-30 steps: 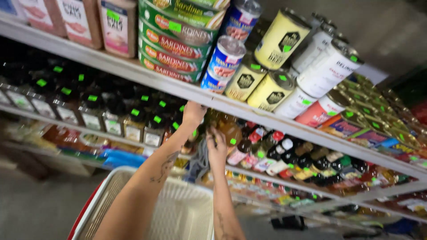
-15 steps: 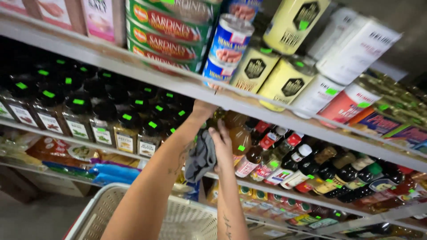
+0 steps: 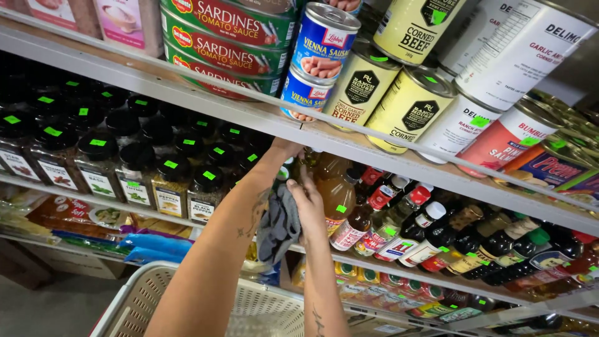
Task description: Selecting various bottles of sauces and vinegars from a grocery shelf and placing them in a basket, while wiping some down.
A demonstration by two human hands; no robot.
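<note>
My left hand [image 3: 284, 151] reaches up and into the middle shelf, just under the metal shelf edge [image 3: 349, 146]; its fingers are hidden among the bottles. My right hand [image 3: 309, 203] is lower and to the right, closed on a grey cloth [image 3: 279, 226] that hangs between my two forearms. It is beside an amber bottle of brown liquid [image 3: 337, 193] with a green sticker. Small sauce bottles with red caps [image 3: 380, 200] stand right of it.
Spice jars with black lids and green stickers [image 3: 134, 168] fill the shelf at left. Flat red-and-green tins [image 3: 224, 37], blue cans [image 3: 321, 43] and yellow cans [image 3: 405, 106] sit on the shelf above. A cream plastic basket [image 3: 156, 293] is below my arms.
The view has come closer to the shelf. My left hand has pushed deeper among the bottles, and the grey cloth in my right hand now hangs in plain sight.
</note>
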